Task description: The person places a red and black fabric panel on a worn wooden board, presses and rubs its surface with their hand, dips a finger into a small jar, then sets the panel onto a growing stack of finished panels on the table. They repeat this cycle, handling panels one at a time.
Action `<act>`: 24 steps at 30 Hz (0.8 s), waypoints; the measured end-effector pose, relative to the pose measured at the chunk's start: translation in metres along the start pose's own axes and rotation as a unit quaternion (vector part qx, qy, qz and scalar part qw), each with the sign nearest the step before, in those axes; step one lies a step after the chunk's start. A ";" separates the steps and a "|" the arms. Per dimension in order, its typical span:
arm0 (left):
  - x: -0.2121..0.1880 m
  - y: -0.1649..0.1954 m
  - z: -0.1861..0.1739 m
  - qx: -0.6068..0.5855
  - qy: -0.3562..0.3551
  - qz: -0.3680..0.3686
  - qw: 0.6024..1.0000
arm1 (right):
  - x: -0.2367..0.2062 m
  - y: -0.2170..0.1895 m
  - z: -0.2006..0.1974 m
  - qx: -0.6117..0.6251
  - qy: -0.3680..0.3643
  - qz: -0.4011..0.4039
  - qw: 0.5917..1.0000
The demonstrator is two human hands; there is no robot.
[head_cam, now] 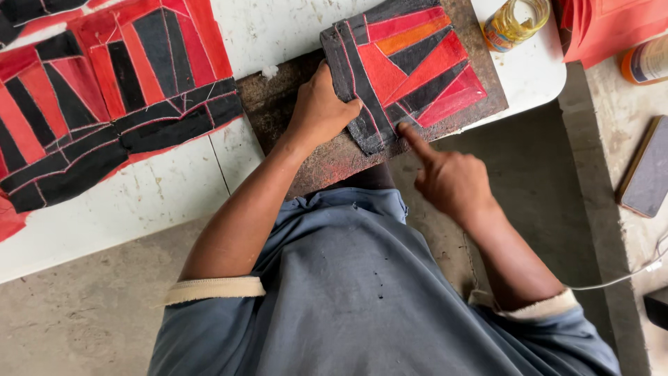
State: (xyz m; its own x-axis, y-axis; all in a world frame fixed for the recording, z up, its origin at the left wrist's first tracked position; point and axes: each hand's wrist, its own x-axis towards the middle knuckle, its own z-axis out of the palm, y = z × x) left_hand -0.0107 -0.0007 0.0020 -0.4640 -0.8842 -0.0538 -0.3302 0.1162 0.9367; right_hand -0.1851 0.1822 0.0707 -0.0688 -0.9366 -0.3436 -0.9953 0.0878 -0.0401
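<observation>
A small patchwork [407,66] of red, orange and black strips lies on a dark, worn board [327,157] that sits across the near edge of a scuffed white table [139,202]. The left hand [321,108] presses down on the patchwork's dark left border, fingers curled over the cloth and thumb along its edge. The right hand [449,181] hovers just off the board, index finger stretched out with its tip touching the patchwork's lower edge, the other fingers folded in. A bigger patchwork [104,97] in the same colours lies flat on the table to the left, well apart. A glass jar [513,22] of yellow liquid stands at the table's far right corner, beside red cloth [612,24]. Below is a bare, stained concrete floor [83,313]; on a ledge at the right lie a phone [647,170] and a white cable [626,275]
</observation>
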 end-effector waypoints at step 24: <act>0.000 0.000 0.000 -0.004 -0.002 0.044 0.999 | 0.000 -0.008 -0.030 0.116 -0.077 0.047 0.989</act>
State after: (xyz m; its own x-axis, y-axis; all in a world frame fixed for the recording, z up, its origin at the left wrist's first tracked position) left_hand -0.0106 -0.0006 0.0022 -0.4944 -0.8688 0.0264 -0.2816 0.1888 0.9408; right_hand -0.1791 0.1712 0.0994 -0.1314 -0.8596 -0.4937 -0.9418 0.2637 -0.2085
